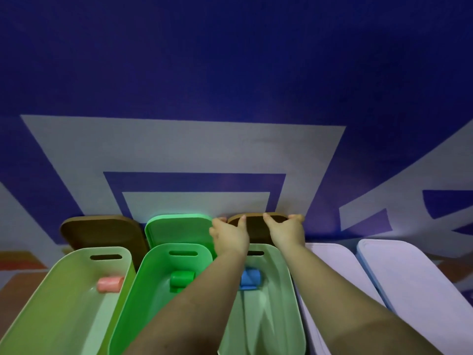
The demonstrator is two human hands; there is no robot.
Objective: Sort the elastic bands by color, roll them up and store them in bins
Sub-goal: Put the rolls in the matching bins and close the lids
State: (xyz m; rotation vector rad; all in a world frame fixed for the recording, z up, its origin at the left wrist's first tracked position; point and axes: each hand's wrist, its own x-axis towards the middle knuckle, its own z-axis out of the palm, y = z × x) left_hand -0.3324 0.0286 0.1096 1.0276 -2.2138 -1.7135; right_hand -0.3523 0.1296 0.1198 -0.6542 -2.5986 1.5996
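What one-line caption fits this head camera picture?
Both hands, left and right, grip a brown lid behind the bin holding a blue roll.

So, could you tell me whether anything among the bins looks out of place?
Nothing stands out: the pink roll, green roll and blue roll each lie in separate open bins, and both hands grip the brown lid.

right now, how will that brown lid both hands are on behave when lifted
The brown lid is probably stiff: flat, with rounded corners. Likely light for its size, being thin. The left hand and right hand grip opposite edges, so it should lift level.
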